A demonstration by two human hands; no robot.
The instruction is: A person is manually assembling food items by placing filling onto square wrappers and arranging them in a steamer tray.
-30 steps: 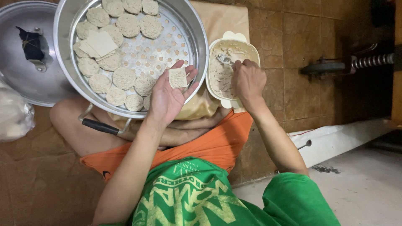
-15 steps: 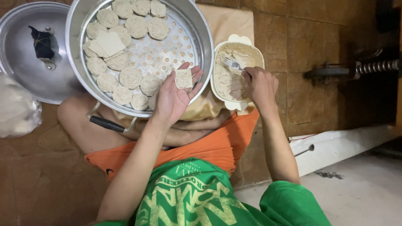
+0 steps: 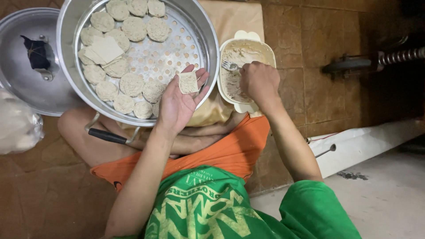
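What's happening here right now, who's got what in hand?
A person sits on the floor. The left hand is palm up with a small square wrapper on its fingers, over the rim of a metal steamer tray already ringed with filled dumplings. The right hand holds a fork in a bowl of filling. A pot lid lies beside the tray.

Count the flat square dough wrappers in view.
3 wrappers: one on the left hand; two overlapping atop the dumplings at the steamer tray's left. More may lie hidden under those two.
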